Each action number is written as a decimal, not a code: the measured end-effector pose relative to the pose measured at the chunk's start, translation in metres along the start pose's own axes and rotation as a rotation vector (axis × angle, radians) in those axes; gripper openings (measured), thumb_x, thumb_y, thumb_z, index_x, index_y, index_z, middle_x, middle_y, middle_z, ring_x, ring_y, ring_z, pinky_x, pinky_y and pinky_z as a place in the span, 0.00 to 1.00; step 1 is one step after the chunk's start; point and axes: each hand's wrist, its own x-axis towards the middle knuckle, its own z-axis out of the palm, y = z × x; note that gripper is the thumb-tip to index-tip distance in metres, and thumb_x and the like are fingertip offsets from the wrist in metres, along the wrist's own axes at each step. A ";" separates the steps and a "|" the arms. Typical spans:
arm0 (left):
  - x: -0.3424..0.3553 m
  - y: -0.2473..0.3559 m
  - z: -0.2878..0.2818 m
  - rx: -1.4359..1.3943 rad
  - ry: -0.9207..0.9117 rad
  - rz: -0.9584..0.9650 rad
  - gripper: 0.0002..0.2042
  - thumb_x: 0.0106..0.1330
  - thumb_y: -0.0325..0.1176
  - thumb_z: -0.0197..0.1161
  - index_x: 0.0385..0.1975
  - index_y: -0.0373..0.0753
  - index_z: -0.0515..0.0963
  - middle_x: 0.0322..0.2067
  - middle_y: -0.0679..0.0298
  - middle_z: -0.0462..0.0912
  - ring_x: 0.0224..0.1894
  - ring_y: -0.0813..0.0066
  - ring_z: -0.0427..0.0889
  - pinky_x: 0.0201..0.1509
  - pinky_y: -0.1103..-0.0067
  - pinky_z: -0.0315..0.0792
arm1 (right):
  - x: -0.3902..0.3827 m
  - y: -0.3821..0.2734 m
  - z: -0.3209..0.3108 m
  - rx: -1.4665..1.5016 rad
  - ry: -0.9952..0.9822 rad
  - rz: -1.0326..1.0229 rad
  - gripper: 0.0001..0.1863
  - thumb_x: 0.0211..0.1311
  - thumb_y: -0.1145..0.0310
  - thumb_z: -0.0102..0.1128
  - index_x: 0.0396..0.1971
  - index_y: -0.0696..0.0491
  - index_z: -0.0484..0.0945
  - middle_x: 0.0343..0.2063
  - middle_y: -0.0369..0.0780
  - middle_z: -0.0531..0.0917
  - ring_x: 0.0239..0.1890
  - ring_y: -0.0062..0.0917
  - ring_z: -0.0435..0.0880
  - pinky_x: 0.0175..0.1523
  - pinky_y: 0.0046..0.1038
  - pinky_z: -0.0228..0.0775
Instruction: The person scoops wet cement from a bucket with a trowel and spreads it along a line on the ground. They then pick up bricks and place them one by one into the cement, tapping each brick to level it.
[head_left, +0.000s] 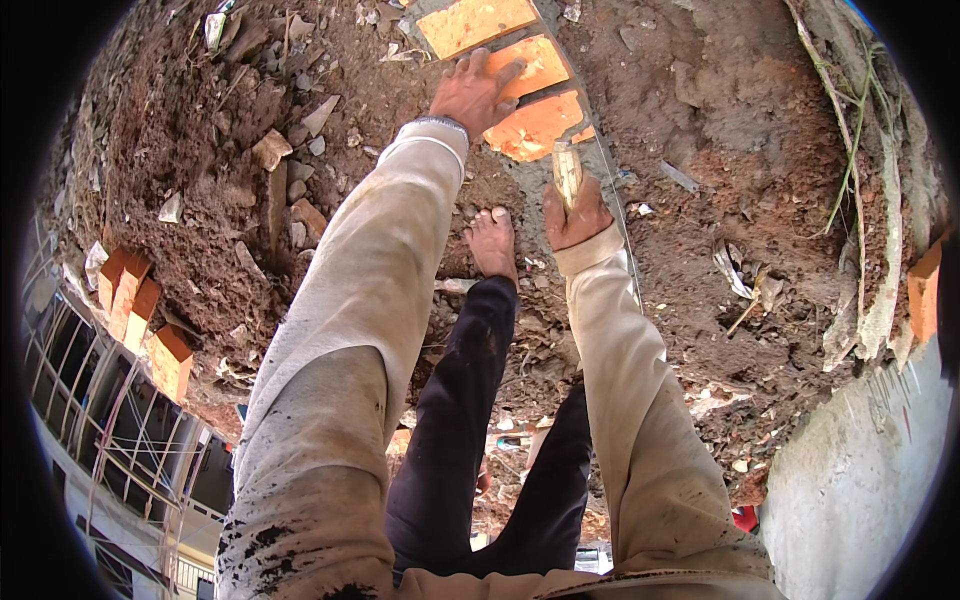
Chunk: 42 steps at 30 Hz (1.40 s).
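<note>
Three orange bricks lie side by side on grey mortar [527, 178] at the top middle: a far brick [470, 27], a middle brick [540, 62] and a near brick [535, 128]. My left hand [468, 95] grips the left end of the middle brick, its index finger lying over the top and its thumb by the gap before the near brick. Just below the near brick, my right hand [578, 217] is closed round a tool's pale wooden handle [567, 172]. The tool's other end is hidden. A small brick piece [583, 134] sits at the near brick's right corner.
A thin string [618, 205] runs along the bricks' right side. My bare foot [491, 240] stands on the soil between my arms. Loose bricks [128, 295] lie at far left, another brick [925, 290] at far right. Rubble [272, 150] and roots [855, 150] edge the dirt.
</note>
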 end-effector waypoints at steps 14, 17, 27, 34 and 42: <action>0.003 -0.002 0.008 0.084 -0.032 0.006 0.31 0.60 0.46 0.61 0.63 0.61 0.59 0.61 0.50 0.58 0.60 0.46 0.65 0.62 0.60 0.64 | 0.001 0.017 0.012 -0.125 -0.108 0.044 0.19 0.60 0.57 0.56 0.40 0.57 0.65 0.24 0.56 0.79 0.27 0.53 0.80 0.27 0.46 0.72; 0.003 -0.003 0.009 0.099 -0.020 0.032 0.31 0.60 0.46 0.61 0.63 0.60 0.59 0.61 0.50 0.58 0.60 0.46 0.65 0.61 0.60 0.65 | 0.001 0.015 0.011 -0.149 -0.107 0.073 0.19 0.60 0.57 0.55 0.39 0.56 0.65 0.24 0.56 0.79 0.27 0.53 0.80 0.27 0.46 0.72; 0.006 0.004 0.007 0.099 -0.058 -0.013 0.30 0.61 0.46 0.60 0.63 0.60 0.59 0.60 0.50 0.59 0.58 0.47 0.67 0.60 0.60 0.67 | 0.010 0.008 0.009 -0.155 -0.150 0.103 0.20 0.60 0.56 0.54 0.38 0.59 0.63 0.28 0.58 0.78 0.30 0.56 0.79 0.31 0.48 0.72; 0.008 0.008 0.002 0.110 -0.107 -0.030 0.29 0.62 0.46 0.59 0.64 0.62 0.58 0.64 0.48 0.56 0.61 0.45 0.65 0.61 0.61 0.66 | 0.008 0.015 0.009 -0.115 -0.179 0.084 0.21 0.59 0.57 0.54 0.38 0.60 0.62 0.29 0.59 0.77 0.30 0.57 0.78 0.31 0.49 0.71; -0.004 -0.006 0.015 0.079 0.049 -0.038 0.31 0.61 0.48 0.60 0.65 0.61 0.56 0.65 0.53 0.56 0.66 0.53 0.59 0.68 0.61 0.55 | 0.000 0.002 0.010 -0.124 -0.133 0.013 0.19 0.60 0.57 0.55 0.38 0.57 0.64 0.25 0.57 0.79 0.27 0.55 0.79 0.27 0.47 0.72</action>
